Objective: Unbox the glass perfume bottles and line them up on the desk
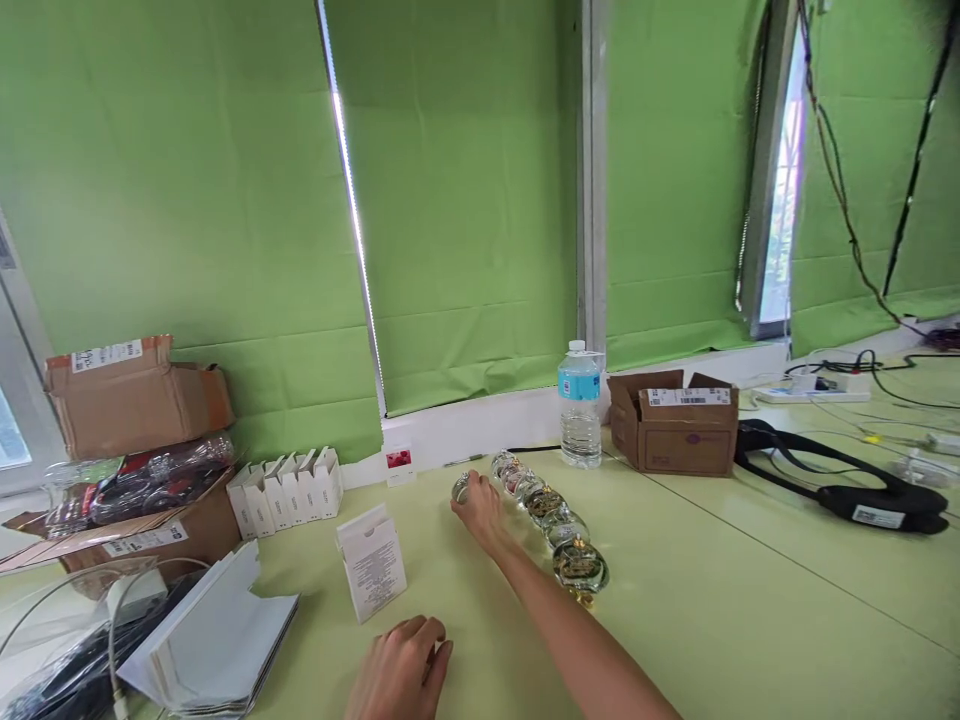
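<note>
My right hand (480, 512) reaches forward over the table, its fingers closed round a small, round glass perfume bottle (460, 487). Just right of it, a row of similar glass bottles (556, 522) with gold-coloured parts runs from the back toward me. My left hand (405, 660) rests low in the picture, loosely curled, with a gap between thumb and forefinger and nothing visible in it. Beyond that hand stands an upright white carton (372, 563) printed with small text. Several white cartons (286, 493) are lined up farther back on the left.
Behind the row stand a water bottle (580, 405) and an open cardboard box (673, 424). A black headset strap (862, 495) and cables lie right. Cardboard boxes (139, 395), plastic-wrapped goods (142, 480) and a folded white packet (214, 640) occupy the left.
</note>
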A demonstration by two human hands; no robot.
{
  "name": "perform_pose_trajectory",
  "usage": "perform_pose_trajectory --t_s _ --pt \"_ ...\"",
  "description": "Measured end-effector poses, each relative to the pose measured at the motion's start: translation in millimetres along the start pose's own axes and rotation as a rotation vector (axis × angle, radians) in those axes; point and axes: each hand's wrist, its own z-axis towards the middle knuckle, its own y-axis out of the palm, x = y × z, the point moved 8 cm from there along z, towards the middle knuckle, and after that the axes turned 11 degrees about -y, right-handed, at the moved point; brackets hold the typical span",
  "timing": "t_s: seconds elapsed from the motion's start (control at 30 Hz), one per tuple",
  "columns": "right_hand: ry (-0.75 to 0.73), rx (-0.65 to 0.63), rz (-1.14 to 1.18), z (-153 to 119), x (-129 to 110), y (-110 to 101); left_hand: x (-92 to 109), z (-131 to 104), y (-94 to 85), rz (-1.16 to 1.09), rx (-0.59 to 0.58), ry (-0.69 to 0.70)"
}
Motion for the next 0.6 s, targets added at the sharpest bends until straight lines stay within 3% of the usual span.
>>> perform_pose_trajectory --t_s 0.13,0.23,0.4,0.5,0.6 --pt "-0.076 0.033 0.065 -5.7 -15.3 -13.5 -1.0 -0.2 -6.6 -0.064 0.015 -0.031" --pt "-0.146 0.019 0.126 -17.9 -29.8 -22.8 -13.5 1.3 -14.3 -0.234 0.133 -0.134" --pt "-0.313 -0.162 0.225 -52.9 -60.1 -21.1 -39.5 1.7 -16.0 -0.656 0.338 -0.384" --pt "-0.420 -0.262 0.248 -76.1 -80.5 -15.2 -47.6 3.2 -9.0 -0.877 0.314 -0.474" --pt "-0.492 -0.339 0.277 -91.1 -96.3 -11.3 -53.5 5.7 -4.8 -0.982 0.201 -0.496"
